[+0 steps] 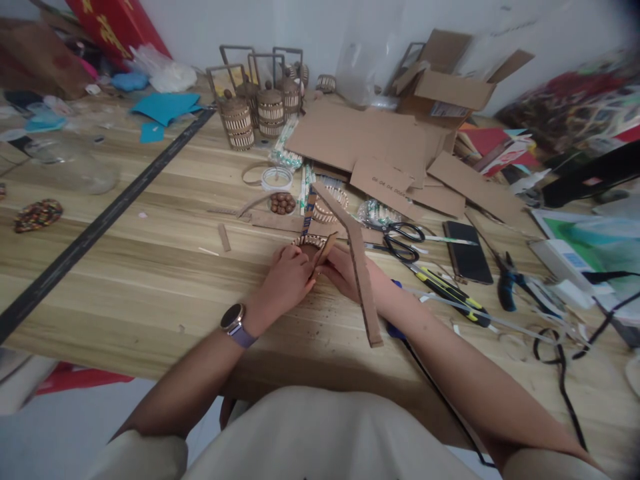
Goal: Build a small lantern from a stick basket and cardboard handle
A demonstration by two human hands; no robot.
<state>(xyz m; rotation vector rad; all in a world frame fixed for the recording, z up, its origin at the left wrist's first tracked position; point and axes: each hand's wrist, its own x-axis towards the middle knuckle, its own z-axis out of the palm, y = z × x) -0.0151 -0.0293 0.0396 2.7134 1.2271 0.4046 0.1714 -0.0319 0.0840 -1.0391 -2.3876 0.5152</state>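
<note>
My left hand (pixel 291 279) is closed around the near left side of a small round piece with a cream-and-brown striped rim (pixel 304 240). A long bent cardboard strip (pixel 359 257) rises from that piece, folds over and passes in front of my right forearm. My right hand (pixel 341 270) pinches the strip low down, against the round piece's right side. The fingers of both hands nearly meet there, and the exact contact is partly hidden. Just behind lies another striped ring (pixel 331 203). A shallow dish of brown beads (pixel 283 203) sits close by, beside a roll of tape (pixel 277 178).
Black-handled scissors (pixel 404 241), a yellow-black utility knife (pixel 450 293), a phone (pixel 468 252) and pliers (pixel 509 283) lie to the right. Flat cardboard sheets (pixel 350 137) and an open box (pixel 445 83) are behind. Several striped handled containers (pixel 237 123) stand at the back; a black strip (pixel 110 213) crosses the left.
</note>
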